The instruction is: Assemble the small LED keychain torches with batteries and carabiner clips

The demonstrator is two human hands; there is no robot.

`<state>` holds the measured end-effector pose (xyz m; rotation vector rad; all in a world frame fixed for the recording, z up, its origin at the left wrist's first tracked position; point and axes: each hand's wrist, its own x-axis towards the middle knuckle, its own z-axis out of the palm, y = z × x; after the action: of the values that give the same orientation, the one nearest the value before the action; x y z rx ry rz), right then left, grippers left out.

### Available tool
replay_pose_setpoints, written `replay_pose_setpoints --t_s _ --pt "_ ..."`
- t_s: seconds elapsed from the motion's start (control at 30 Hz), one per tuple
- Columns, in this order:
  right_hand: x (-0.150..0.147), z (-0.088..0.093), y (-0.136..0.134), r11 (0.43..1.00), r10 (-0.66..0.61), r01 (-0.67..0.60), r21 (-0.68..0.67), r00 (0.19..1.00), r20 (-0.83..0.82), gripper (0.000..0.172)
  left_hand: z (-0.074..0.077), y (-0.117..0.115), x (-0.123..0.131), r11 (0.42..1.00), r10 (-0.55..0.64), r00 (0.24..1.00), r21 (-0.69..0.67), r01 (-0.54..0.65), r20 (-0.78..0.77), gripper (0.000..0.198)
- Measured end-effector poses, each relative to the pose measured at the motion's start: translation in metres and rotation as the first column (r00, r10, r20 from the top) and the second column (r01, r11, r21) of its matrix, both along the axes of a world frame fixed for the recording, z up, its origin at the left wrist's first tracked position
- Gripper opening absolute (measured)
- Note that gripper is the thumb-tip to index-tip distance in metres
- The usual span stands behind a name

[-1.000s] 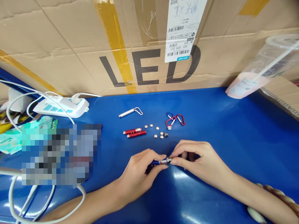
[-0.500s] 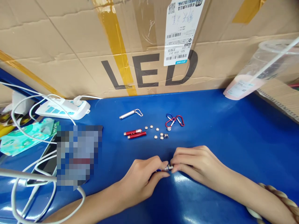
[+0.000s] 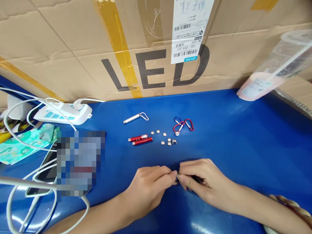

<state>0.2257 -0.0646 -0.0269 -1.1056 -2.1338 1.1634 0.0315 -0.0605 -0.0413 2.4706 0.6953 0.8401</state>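
My left hand (image 3: 148, 187) and my right hand (image 3: 198, 182) meet fingertip to fingertip low on the blue table (image 3: 243, 136). Both are closed on a small blue pen-shaped torch, almost wholly hidden now; only its silver tip (image 3: 177, 176) shows between the fingers. Beyond the hands lie two red torch tubes (image 3: 140, 139), several loose button cells (image 3: 163, 138), a silver torch with a clip (image 3: 135, 117), and red and blue carabiner clips (image 3: 181, 125).
A big cardboard box marked LED (image 3: 156, 48) walls off the back. A white power strip (image 3: 64, 112) with white cables (image 3: 29, 182) sits at left beside a green packet (image 3: 21, 144). A plastic cup with pink drink (image 3: 270, 70) leans at right. Rope (image 3: 287, 201) crosses my right forearm.
Both hands drew nearer to me and closed tighter; the blue torch, plainly seen a second ago, is now covered by the left fingers.
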Motion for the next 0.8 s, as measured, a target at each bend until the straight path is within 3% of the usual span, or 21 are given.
replay_pose_setpoints --t_s 0.2,0.47,0.63,0.8 --pt "0.0026 0.0004 0.0037 1.000 -0.012 0.012 -0.018 1.000 -0.023 0.032 0.0027 0.0025 0.0040 0.987 0.011 0.999 -0.159 -0.003 0.046 0.010" --pt "0.0044 0.0016 0.0043 0.999 0.003 -0.004 -0.034 1.000 -0.008 0.031 0.0054 0.0016 0.0039 0.975 0.049 0.999 -0.218 -0.044 0.019 0.012" --pt "0.0056 0.0005 0.0060 1.000 -0.005 0.005 -0.020 1.000 -0.016 0.027 0.0079 0.0022 0.0040 0.912 0.086 0.993 -0.407 -0.048 0.076 0.015" --pt "0.0089 -0.0022 0.0102 0.999 -0.026 0.025 0.042 0.999 0.037 0.030 0.0074 0.0011 0.0031 0.872 0.186 0.982 -0.461 -0.163 0.005 0.014"
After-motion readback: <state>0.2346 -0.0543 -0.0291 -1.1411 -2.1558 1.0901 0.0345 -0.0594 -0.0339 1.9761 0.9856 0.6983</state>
